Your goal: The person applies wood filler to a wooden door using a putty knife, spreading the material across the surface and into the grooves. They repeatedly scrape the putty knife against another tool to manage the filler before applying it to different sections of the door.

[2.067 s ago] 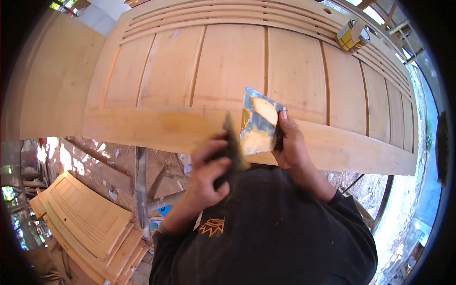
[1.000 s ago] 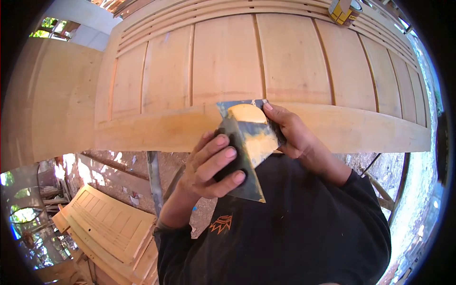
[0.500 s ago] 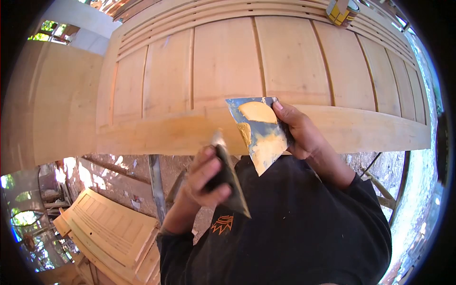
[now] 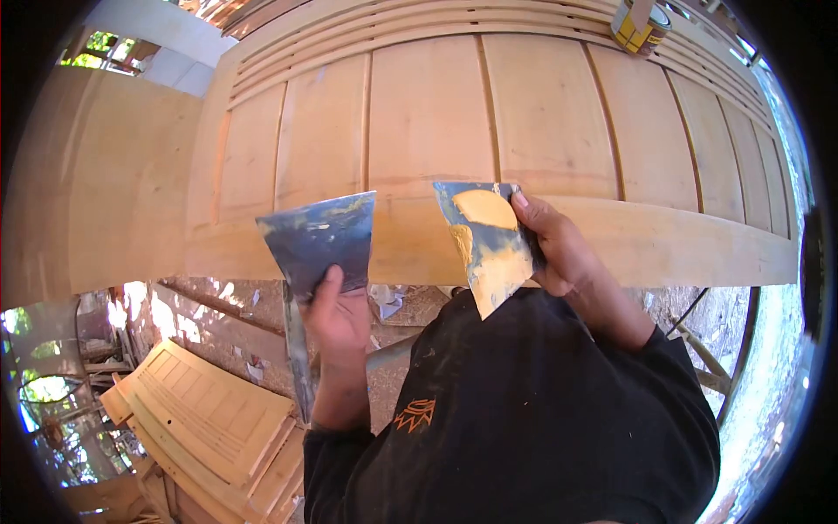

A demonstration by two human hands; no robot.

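My left hand [image 4: 340, 321] grips a dark putty scraper [image 4: 319, 236], its thumb flat on the blade's face and the wide edge pointing up and away. Thin smears of putty streak that blade near its edge. My right hand [image 4: 563, 249] holds a second scraper [image 4: 502, 240] by its side, tilted over the near rail of the wooden door. On this blade lies a rounded lump of yellowish putty [image 4: 485, 209], with more putty spread lower down. The two scrapers are apart. Beneath them stretches the panelled wooden door [image 4: 428, 113], laid flat.
A yellow can [image 4: 640, 33] with a flat stick in it stands at the door's far right. More door panels [image 4: 205, 406] are stacked low on the left. A metal leg [image 4: 297, 358] supports the door, and a plain board [image 4: 127, 175] lies left of it.
My left hand has turned its scraper from edge-on to face-up and moved it left and upward, away from the right one. My right hand has barely shifted.
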